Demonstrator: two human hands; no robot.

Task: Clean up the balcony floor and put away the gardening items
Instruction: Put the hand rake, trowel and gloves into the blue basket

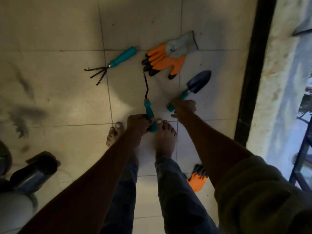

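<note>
The left hand [137, 123] grips a teal-handled weeder [148, 105]; the right hand [184, 107] closes on the trowel [194, 86] handle on the floor [67, 98]. Best to secure the handle fully before lifting, then collect the rake [114, 63] and gloves [168, 56] nearby.

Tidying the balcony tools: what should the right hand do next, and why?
Probably close the right hand around the trowel handle and lift it. It already reaches that handle, and the left hand grips the hooked tool.
</note>
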